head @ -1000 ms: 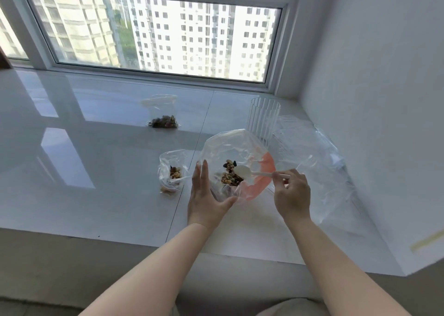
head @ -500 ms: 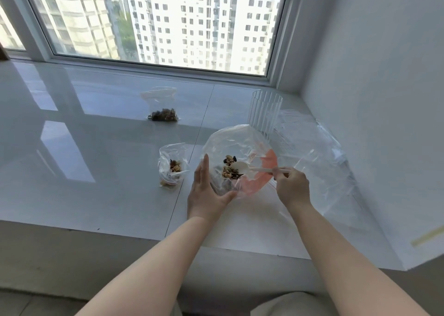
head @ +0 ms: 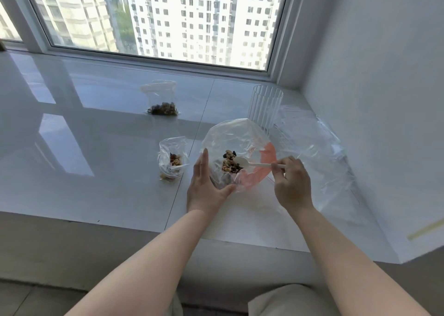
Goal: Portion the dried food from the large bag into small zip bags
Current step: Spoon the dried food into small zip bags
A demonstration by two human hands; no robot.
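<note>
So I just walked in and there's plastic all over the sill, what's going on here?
A person is portioning dried nuts and fruit. The left hand steadies the large bag on the white ledge, while the right hand holds a white spoon with its bowl inside the bag, over the mix. Two small zip bags already hold some: one beside the left hand, one farther back. A ribbed clear cup and loose plastic lie to the right.

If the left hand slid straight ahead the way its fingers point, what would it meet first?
Hard to say: the left hand already touches the large bag. Further on, the sill looks free up to the window.
</note>
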